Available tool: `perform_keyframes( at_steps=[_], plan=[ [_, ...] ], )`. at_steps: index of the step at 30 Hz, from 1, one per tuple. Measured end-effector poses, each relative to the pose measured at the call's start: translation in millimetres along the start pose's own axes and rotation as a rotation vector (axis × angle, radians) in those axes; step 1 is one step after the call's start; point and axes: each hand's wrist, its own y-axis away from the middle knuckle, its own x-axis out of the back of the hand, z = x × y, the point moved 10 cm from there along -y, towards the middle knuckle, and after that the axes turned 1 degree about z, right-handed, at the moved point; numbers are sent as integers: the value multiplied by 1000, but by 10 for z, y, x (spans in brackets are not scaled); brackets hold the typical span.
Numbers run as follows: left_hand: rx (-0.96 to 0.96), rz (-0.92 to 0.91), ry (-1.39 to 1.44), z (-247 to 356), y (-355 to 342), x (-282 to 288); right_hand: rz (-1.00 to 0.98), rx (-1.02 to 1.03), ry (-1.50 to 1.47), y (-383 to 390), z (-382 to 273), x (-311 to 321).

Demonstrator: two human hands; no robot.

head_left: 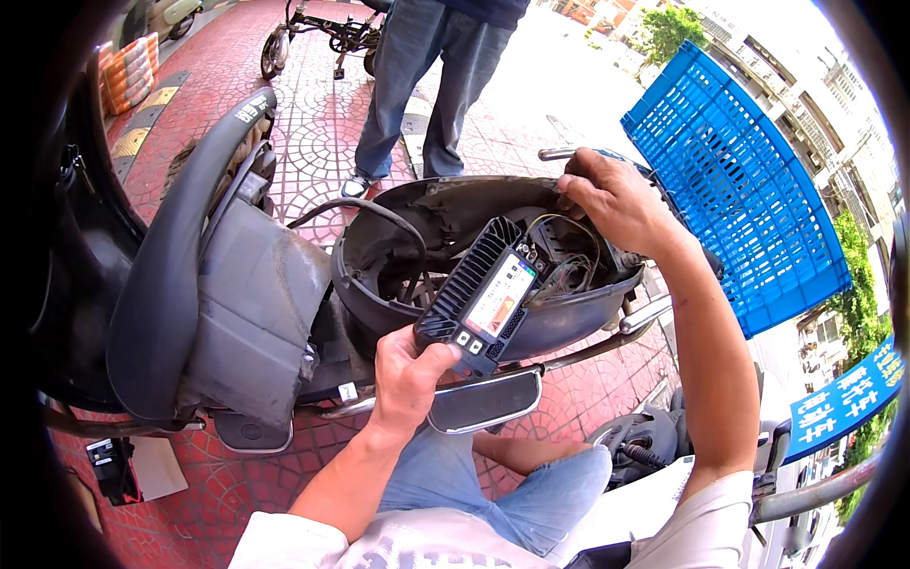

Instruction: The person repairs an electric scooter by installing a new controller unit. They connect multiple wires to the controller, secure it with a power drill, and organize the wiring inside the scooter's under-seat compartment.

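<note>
- Inside the open rear shell of a dark grey plastic scooter body [569,313], lying tipped on red patterned paving [313,123], a black ribbed metal controller box with a pale label [479,299] sat tilted, its lower end sticking out over the shell's rim.
- The left hand [406,375] gripped that lower end of the controller box, thumb on top near the two small square ports and the other fingers curled underneath.
- The right hand [611,199] reached over the far rim of the shell, its fingers bent and closed on the edge beside a chrome bar [559,153]; exactly what the fingertips pinched could not be told.
- A tangle of thin wires [569,261] ran from the upper end of the box into the cavity, between the box and the right hand.
- A thick black cable [379,211] looped across the left part of the shell.
- The black padded seat [171,275] was swung up on the left, above a grey storage tub [256,294].
- A blue plastic lattice crate [749,190] stood just right of the right forearm.
- Another person in blue jeans [427,85] stood beyond the scooter, well apart from both hands.
- The wearer's own denim-clad knee [531,493] showed below the shell, near a silver footrest [483,400].
</note>
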Motion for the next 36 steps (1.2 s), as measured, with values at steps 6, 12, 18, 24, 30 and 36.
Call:
perform_keyframes(
  at_steps=[6,12,18,24,30,36],
  plan=[
    [3,8,-6,47,12,-29,-29,-58,61,-16,41,-25],
    [-17,23,-39,15,-23,29,-223,-121,-229,49,29,-10],
    [0,27,20,66,-12,-81,-511,82,-28,306,-466,-17],
    [12,-7,2,16,-8,-5,-636,267,199,573,-895,-128],
    [-13,0,0,0,-17,19,-646,290,396,550,-979,5],
    [3,-13,17,65,8,-39,-700,122,-32,264,-750,-39]
  ],
)
